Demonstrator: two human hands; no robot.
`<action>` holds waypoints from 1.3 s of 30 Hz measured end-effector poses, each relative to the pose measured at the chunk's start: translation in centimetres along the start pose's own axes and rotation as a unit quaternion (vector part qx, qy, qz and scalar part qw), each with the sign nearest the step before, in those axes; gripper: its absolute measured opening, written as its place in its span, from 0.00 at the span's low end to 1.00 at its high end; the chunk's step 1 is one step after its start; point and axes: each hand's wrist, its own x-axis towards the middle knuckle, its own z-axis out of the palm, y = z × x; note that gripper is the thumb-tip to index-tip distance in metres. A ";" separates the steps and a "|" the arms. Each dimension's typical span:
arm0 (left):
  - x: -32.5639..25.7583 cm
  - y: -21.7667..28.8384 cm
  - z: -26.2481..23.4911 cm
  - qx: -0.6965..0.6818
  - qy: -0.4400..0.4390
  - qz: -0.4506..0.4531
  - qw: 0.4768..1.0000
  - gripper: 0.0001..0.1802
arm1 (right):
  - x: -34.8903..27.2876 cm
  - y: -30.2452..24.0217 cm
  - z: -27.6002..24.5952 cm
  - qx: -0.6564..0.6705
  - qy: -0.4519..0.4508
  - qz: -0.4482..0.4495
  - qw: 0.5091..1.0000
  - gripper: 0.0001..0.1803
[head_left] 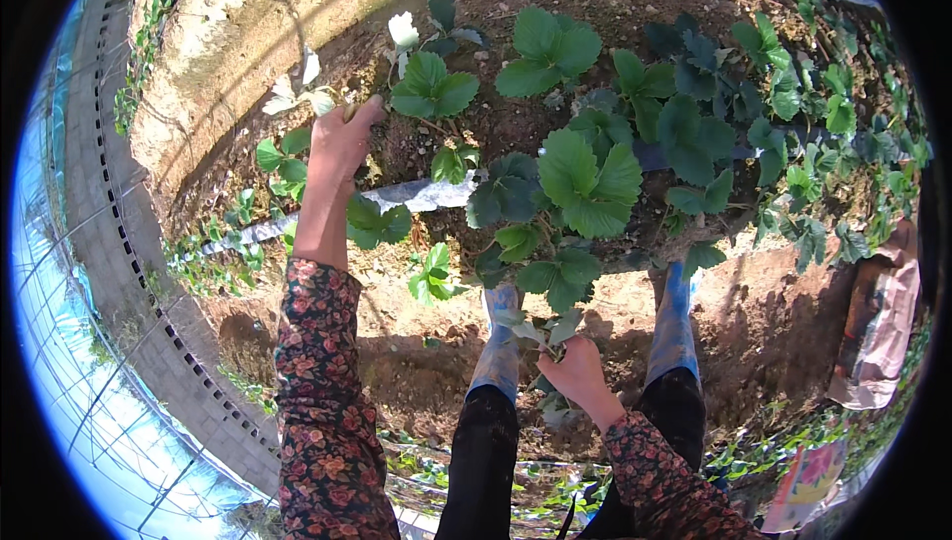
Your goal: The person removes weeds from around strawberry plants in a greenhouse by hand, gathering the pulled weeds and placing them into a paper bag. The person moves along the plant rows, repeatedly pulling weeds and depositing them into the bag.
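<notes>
Strawberry plants (590, 183) with broad green toothed leaves grow along a soil bed in front of me. My left hand (344, 138) reaches out to the far left of the bed, its fingers closed at some pale, sunlit strawberry leaves (288, 97). The fingertips are partly hidden, but the leaves come straight out of the grip. Close to my legs, my right hand (575, 376) pinches the stems of a small bunch of strawberry leaves (540, 330). More leaves hang just below that hand.
A strip of pale plastic film (431, 193) runs across the bed among the plants. My boots (499, 342) stand in the furrow at the bed's near side. A brown sack (883, 322) lies at the right, with a colourful bag (808, 480) lower down. A paved path (109, 272) borders the left.
</notes>
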 end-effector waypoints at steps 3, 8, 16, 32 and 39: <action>2.0 -1.7 3.6 0.066 -0.090 -0.081 0.990 0.13 | 0.2 -0.2 -0.2 -0.015 -0.010 0.019 1.000 0.13; 1.6 -3.9 6.6 -0.112 -0.009 -0.076 0.991 0.10 | 0.0 0.2 0.1 -0.006 -0.011 0.012 1.000 0.13; -4.7 -7.7 7.0 -0.422 0.245 -0.061 0.871 0.12 | 0.4 0.4 -0.3 0.026 0.028 0.010 0.999 0.13; -0.7 1.0 7.3 0.025 0.035 -0.005 0.999 0.11 | 0.1 -0.4 -0.3 0.017 0.021 -0.004 1.000 0.13; -2.3 -4.2 9.8 -0.417 0.166 -0.062 0.892 0.11 | 0.3 0.2 0.2 0.057 0.056 -0.013 0.997 0.12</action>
